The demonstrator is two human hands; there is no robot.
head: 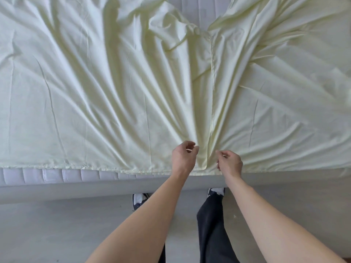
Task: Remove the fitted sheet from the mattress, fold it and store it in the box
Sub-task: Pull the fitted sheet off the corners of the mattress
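The pale yellow fitted sheet (117,88) lies loose and creased over the mattress (57,176), its near hem along the mattress's front edge. Creases fan out from a gathered fold (207,160) at the near edge. My left hand (183,158) is just left of that fold, fingers curled, its fingertips pinching the cloth. My right hand (230,163) is just right of the fold, also curled, its fingertips pinching the sheet. At the top centre the sheet parts and bare mattress (195,10) shows. No box is in view.
The quilted white side of the mattress runs along the bed's near edge above a grey bed frame (76,188). I stand on a light grey floor (57,230) close to the bed, dark trousers and shoes (139,201) below my arms.
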